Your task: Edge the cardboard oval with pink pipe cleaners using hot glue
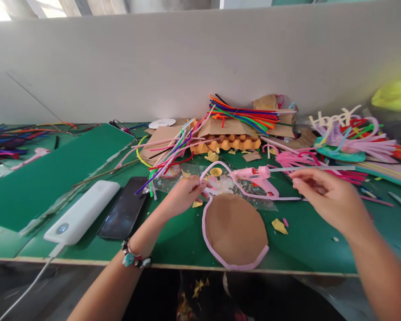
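A round cardboard piece (237, 229) lies near the table's front edge. A pink pipe cleaner (205, 227) runs along its left and lower rim, then loops up and off to the right. At the cardboard's upper left, my left hand (187, 194) pinches this pipe cleaner. My right hand (327, 194) is raised at the right, its fingers curled near the thumb beside the glue stick; whether it holds anything is unclear. Behind the cardboard rests a pink glue gun (259, 178) with a long clear glue stick (314, 168) in its back.
Left of my hand lie a black phone (123, 209) and a cabled white power bank (82, 214), beside a green board (60, 169). Pipe cleaner bundles (243, 115), an egg carton (230, 142) and pink flowers (354, 138) line the back. Yellow scraps (280, 226) lie about.
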Motion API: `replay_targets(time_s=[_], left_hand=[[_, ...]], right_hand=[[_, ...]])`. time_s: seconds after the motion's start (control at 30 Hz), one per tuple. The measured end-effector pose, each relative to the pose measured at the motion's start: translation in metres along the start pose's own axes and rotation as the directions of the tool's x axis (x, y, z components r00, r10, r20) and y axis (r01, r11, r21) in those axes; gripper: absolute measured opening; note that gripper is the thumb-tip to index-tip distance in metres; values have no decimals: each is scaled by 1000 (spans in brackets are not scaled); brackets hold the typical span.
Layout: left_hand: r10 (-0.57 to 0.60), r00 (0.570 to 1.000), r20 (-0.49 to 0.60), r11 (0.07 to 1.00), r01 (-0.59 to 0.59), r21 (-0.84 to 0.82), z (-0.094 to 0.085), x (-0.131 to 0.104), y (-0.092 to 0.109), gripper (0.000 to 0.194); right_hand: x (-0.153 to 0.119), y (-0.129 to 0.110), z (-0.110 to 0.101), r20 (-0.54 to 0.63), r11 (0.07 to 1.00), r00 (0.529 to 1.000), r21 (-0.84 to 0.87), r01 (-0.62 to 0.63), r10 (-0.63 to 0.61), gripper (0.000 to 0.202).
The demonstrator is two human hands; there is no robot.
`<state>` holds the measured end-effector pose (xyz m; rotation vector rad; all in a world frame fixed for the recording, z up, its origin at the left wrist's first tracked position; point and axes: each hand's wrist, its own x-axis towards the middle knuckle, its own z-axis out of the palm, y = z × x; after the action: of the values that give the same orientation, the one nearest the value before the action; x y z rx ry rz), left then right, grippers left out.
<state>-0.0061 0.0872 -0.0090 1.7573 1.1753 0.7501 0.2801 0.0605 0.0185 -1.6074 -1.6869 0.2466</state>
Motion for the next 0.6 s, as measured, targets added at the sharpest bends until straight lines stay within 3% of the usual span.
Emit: replay_targets(time_s=[0.1,0.3,0.43,0.5,0.6], left_hand=[[1,1000,28,1000,-1,1,0,-2,-3,24],[-8,998,55,1000,8,2,-1,-5,-8,26],[2,999,46,998,-5,62,0,-4,-11,27],[10,1000,29,993,-14,119,0,-4,-13,26],[-2,1000,17,983,-1,184,-1,-1,-17,26]], right_hand=[[0,11,19,-33,996,999,-82,-17,14,36],[6,12,52,117,980,989,-164,114,-96,32],[14,9,56,211,989,976,-121,83,-56,23],[19,10,53,191,994,981,-96,51,-32,22],[27,15,45,144,995,985,-38,-93,98,22]])
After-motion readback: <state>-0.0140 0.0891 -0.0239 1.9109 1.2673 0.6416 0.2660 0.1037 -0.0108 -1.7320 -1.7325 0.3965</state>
